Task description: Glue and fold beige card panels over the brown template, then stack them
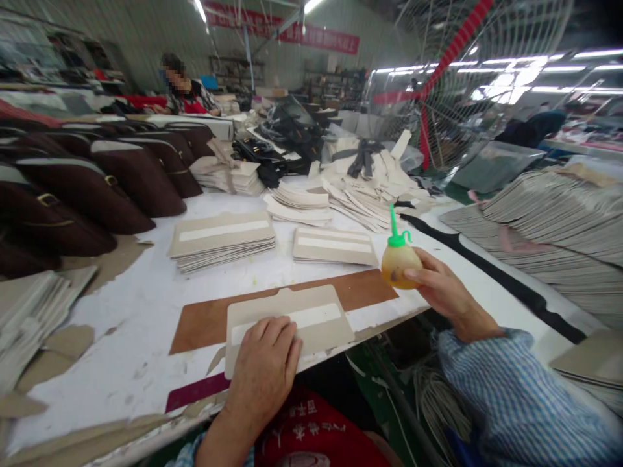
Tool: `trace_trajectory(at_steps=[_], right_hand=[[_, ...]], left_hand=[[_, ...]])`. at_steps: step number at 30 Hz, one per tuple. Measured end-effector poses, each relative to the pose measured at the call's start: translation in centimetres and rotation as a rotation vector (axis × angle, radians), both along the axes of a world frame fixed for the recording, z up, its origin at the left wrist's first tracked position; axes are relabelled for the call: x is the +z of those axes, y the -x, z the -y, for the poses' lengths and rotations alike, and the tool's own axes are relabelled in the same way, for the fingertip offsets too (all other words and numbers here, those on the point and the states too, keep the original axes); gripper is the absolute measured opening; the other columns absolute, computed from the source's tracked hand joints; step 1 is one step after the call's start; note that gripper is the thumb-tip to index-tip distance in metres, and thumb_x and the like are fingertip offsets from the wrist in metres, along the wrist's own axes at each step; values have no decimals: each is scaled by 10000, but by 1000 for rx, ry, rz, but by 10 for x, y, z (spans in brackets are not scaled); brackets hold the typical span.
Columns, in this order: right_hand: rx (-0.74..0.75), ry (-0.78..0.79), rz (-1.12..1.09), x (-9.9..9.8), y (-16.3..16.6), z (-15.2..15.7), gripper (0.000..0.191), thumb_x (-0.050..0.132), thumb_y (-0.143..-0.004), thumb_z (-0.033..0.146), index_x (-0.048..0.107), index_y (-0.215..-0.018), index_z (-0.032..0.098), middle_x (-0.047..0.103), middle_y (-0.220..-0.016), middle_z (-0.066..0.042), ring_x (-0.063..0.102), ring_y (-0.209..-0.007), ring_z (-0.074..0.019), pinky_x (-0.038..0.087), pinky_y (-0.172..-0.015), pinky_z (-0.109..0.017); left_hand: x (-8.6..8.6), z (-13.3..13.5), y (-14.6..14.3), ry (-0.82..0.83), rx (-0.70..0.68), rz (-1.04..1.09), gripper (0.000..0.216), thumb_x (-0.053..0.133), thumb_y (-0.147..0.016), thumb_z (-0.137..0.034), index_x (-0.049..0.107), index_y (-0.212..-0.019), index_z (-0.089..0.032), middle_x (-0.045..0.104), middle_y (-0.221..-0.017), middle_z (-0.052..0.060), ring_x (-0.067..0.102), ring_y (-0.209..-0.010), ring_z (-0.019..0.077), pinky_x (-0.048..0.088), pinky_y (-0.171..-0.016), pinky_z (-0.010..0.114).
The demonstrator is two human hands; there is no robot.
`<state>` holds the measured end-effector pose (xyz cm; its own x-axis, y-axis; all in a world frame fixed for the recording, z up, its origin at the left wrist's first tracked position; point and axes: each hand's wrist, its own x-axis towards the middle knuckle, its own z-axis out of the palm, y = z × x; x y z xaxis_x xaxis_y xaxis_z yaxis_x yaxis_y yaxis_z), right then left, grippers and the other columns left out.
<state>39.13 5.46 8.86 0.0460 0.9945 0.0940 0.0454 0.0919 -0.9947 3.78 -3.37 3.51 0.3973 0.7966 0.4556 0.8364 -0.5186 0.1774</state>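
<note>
My left hand (267,353) lies flat on a beige panel (292,301) with a white strip along it, its fingers stretched out over the strip. The panel rests partly on a brown board (199,324) near the table's front edge. In my right hand (445,288) is a squeeze bottle (400,263) with a green cap and thin spout, held upright above the table edge, amber liquid inside. Farther back sit two stacks of similar panels, a taller left stack (221,237) and a lower right stack (333,246). A dark purple strip (197,391) lies beside my left wrist.
Dark brown bags (136,181) stand in rows at the left. Loose beige pieces (360,188) and black items (292,133) are heaped at the back. Stacked grey sheets (559,227) fill the right side, near a large fan (438,84). Another person (187,97) works in the background.
</note>
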Motion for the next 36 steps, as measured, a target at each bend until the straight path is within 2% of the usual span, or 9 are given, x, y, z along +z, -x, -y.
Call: trace_trajectory(at_steps=[4, 8, 14, 17, 21, 24, 27, 30, 36], right_hand=[[212, 98, -128, 12, 46, 14, 448, 832, -755, 462, 650, -1123, 282, 725, -1021, -23, 688, -839, -206, 556, -707, -316], [439, 253, -228, 18, 83, 16, 466, 858, -742, 497, 551, -1027, 294, 717, -964, -5, 713, -737, -214, 589, -628, -354], [469, 339, -272, 15, 123, 11, 584, 823, -717, 613, 572, -1111, 261, 683, -1026, -40, 698, -742, -208, 522, -539, -276], [390, 298, -224, 13, 138, 9, 661, 878, -639, 587, 560, -1116, 257, 665, -1027, -30, 636, -752, -177, 475, -568, -259], [307, 153, 111, 13, 154, 10, 652, 885, -656, 520, 518, -1132, 269, 626, -883, 18, 567, -764, -180, 453, -652, -291], [365, 10, 404, 19, 166, 10, 544, 824, -732, 491, 529, -1130, 265, 615, -861, 21, 560, -768, -193, 440, -680, -317], [425, -141, 579, 26, 178, 7, 440, 773, -773, 441, 561, -1108, 250, 628, -895, 6, 570, -790, -200, 435, -706, -333], [457, -224, 669, 32, 189, 3, 369, 748, -785, 393, 580, -1073, 234, 630, -893, 0, 567, -786, -196, 427, -707, -334], [495, -239, 736, 36, 202, -5, 322, 727, -813, 392, 587, -1042, 214, 632, -866, -5, 564, -760, -187, 409, -694, -325]], left_hand=[[3, 3, -3, 74, 24, 30, 214, 571, -978, -209, 651, -1171, -161, 698, -1199, 86, 581, -1108, 278, 505, -996, 499], [8, 5, -7, 139, 38, 48, 198, 568, -986, -234, 654, -1157, -186, 699, -1194, 61, 579, -1107, 265, 475, -1026, 494], [9, 5, -9, 133, 51, 51, 167, 554, -990, -238, 652, -1118, -196, 700, -1174, 57, 578, -1094, 260, 473, -1018, 484], [10, 5, -9, 134, 48, 42, 163, 553, -989, -242, 650, -1110, -193, 699, -1162, 61, 582, -1075, 262, 481, -1002, 482], [11, 5, -10, 144, 53, 32, 169, 543, -995, -250, 648, -1116, -196, 697, -1149, 59, 585, -1074, 265, 484, -996, 479], [11, 5, -10, 140, 57, 34, 177, 531, -1001, -257, 644, -1123, -195, 697, -1137, 56, 586, -1079, 265, 485, -992, 476], [12, 5, -11, 144, 57, 29, 174, 525, -999, -250, 645, -1112, -196, 695, -1118, 53, 582, -1062, 264, 485, -981, 478], [12, 5, -11, 157, 61, 33, 155, 537, -990, -250, 653, -1080, -198, 696, -1091, 50, 576, -1040, 265, 485, -970, 475], [13, 6, -11, 159, 63, 32, 136, 550, -986, -258, 652, -1050, -196, 686, -1071, 48, 564, -1040, 261, 481, -967, 465]])
